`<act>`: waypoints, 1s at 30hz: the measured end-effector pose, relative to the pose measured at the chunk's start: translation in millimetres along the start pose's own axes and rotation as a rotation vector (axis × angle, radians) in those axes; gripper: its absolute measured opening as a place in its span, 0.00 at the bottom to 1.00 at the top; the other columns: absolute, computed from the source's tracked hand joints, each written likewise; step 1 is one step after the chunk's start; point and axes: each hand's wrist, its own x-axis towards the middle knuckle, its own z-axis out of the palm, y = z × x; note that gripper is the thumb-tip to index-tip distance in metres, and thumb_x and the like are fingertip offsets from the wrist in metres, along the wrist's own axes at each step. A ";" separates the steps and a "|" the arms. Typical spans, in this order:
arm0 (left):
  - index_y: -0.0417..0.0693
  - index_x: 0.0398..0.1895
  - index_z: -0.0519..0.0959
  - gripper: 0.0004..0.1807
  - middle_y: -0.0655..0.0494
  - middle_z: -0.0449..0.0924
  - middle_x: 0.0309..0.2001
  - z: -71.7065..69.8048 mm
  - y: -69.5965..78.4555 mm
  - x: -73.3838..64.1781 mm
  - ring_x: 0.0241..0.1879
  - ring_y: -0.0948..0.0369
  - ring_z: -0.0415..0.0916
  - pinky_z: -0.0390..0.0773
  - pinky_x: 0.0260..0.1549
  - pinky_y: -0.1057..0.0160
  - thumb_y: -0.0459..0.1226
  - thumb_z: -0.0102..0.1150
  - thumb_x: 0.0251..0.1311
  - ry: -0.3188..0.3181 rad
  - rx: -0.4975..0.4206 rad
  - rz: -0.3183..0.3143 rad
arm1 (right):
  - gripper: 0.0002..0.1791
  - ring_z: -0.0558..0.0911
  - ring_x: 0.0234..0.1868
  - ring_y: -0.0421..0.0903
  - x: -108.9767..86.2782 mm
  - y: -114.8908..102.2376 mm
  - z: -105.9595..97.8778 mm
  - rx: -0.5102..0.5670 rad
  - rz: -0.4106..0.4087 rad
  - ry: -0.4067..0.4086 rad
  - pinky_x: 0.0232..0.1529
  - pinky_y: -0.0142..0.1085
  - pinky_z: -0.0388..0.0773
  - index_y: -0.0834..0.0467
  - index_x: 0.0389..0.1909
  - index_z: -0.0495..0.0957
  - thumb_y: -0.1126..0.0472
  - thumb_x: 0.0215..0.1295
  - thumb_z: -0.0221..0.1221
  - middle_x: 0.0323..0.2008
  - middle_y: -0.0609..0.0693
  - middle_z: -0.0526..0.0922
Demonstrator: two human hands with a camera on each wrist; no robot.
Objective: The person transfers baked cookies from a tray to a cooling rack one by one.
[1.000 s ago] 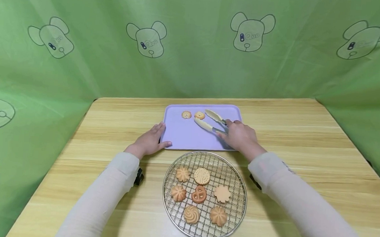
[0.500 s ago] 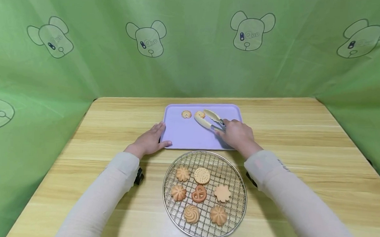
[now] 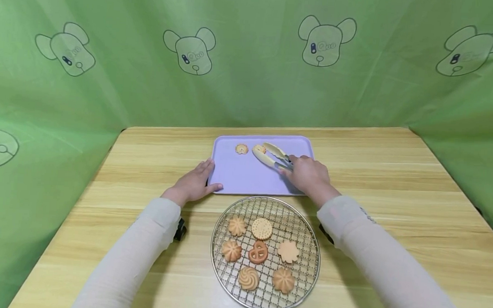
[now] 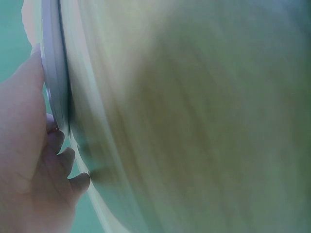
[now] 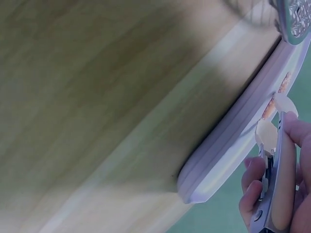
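Note:
My right hand [image 3: 310, 174] grips a pair of cream-tipped tongs [image 3: 274, 150] over the purple tray [image 3: 245, 179]. The tongs' tips stand on either side of a scalloped cookie [image 3: 260, 148], partly hiding it; whether they touch it I cannot tell. Left of it on the tray lies a similar cookie [image 3: 241, 148]. My left hand [image 3: 194, 181] rests at the tray's near-left corner, thumb over the rim and straight fingers against the left edge. In the right wrist view, thumb and fingers wrap the tongs' metal handle [image 5: 282, 184].
In front of the tray sits a round wire rack [image 3: 307, 273] bearing several cookies, among them a pretzel-shaped one [image 3: 258, 252] and a swirl one [image 3: 249, 279]. All stand on a wooden table [image 3: 379, 179] with a green curtain [image 3: 250, 89] behind.
My right hand has moved slightly left and away from me, and the tongs' tips have come closer together around the right cookie. The left hand has stayed still.

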 end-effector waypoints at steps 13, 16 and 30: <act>0.39 0.75 0.41 0.48 0.47 0.35 0.75 2.3 -3.2 1.8 0.73 0.50 0.36 0.42 0.70 0.55 0.62 0.42 0.66 -0.003 0.013 0.002 | 0.38 0.77 0.27 0.56 -11.2 12.9 -5.0 0.010 -0.010 0.040 0.18 0.42 0.73 0.55 0.71 0.60 0.39 0.67 0.52 0.55 0.67 0.74; 0.39 0.75 0.41 0.48 0.47 0.34 0.75 2.5 -3.5 2.0 0.73 0.50 0.36 0.42 0.70 0.55 0.62 0.42 0.66 -0.005 0.016 0.000 | 0.38 0.77 0.27 0.57 -14.6 16.9 -5.0 -0.001 -0.027 0.062 0.18 0.43 0.74 0.55 0.71 0.60 0.38 0.67 0.51 0.55 0.67 0.73; 0.39 0.75 0.42 0.47 0.46 0.36 0.75 1.6 -1.0 0.2 0.73 0.49 0.37 0.44 0.70 0.54 0.61 0.44 0.66 0.007 0.010 0.004 | 0.38 0.80 0.34 0.63 -32.2 35.2 2.0 -0.003 -0.132 0.181 0.26 0.51 0.78 0.55 0.69 0.63 0.38 0.65 0.54 0.54 0.66 0.75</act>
